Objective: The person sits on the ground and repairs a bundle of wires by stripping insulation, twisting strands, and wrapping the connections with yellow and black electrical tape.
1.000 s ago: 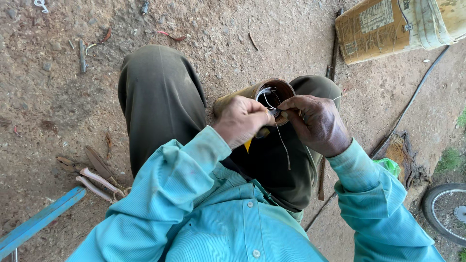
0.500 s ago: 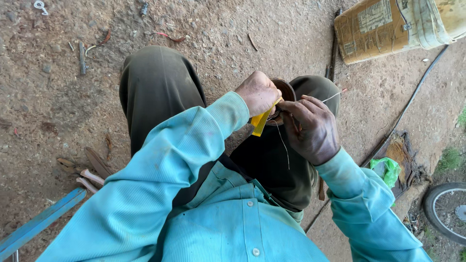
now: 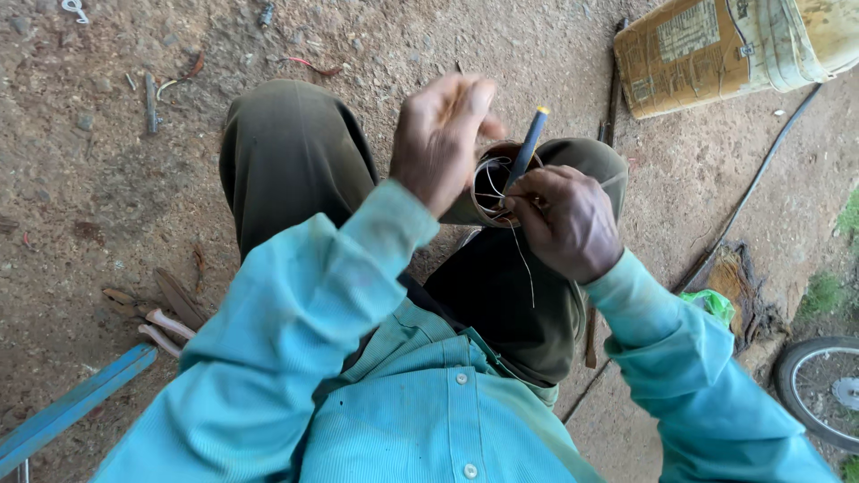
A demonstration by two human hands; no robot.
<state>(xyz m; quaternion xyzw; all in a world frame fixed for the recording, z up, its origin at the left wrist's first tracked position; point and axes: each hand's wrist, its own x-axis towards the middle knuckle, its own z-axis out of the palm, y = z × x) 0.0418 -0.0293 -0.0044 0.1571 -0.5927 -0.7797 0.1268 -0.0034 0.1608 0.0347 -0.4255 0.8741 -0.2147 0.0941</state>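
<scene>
A dark-handled tool (image 3: 526, 148) is clamped in the right hand (image 3: 564, 224); the left hand (image 3: 438, 134) is raised, loosely curled, empty. The thin thread (image 3: 523, 259) could be snapped by a hard pull.

Left hand (image 3: 440, 134) raised, fingers loosely curled, back toward the camera. Right hand (image 3: 565, 219) lower, clenched, knuckles up. Both forearms bent inward in turquoise sleeves, wrists close together above the knees.

Right hand (image 3: 565, 224) pinches a dark rod with a blue tip (image 3: 525, 148) and a loop of thin wire (image 3: 490, 179) at a small round brown piece (image 3: 497, 174) on the knee. Left hand (image 3: 440, 134) hovers just beside it, fingers loosely curled. A yellowish bucket (image 3: 725, 49) lies on the dirt ground (image 3: 80, 179).
</scene>
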